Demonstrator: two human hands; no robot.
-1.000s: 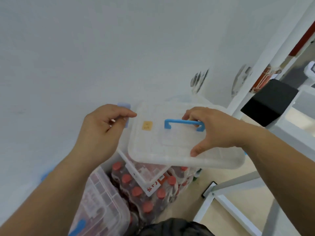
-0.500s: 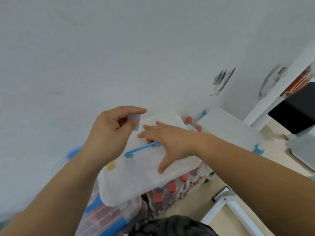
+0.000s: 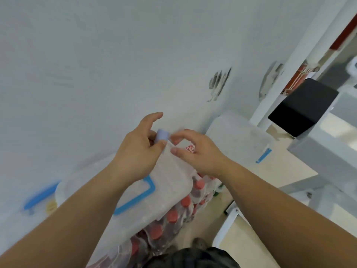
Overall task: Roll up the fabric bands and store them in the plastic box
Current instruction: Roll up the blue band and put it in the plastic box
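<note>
R hand (image 3: 199, 151) off blue handle (image 3: 135, 200); L hand (image 3: 135, 151) pinches soft lilac roll (image 3: 163, 134).

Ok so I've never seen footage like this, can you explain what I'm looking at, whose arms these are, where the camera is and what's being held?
There is no machine here. These are a person's two bare arms, filmed by one wide-angle camera worn on their head and looking forward and down, which is why the arms come in from the bottom edge. The left hand pinches a small pale blue roll, seemingly a rolled fabric band. The right hand curls in close beside it, but I can't tell whether it touches the roll. Below the hands is a translucent plastic box with a blue handle, sitting over packed bottles with red caps. A second box stands to the right, by the white wall.
</note>
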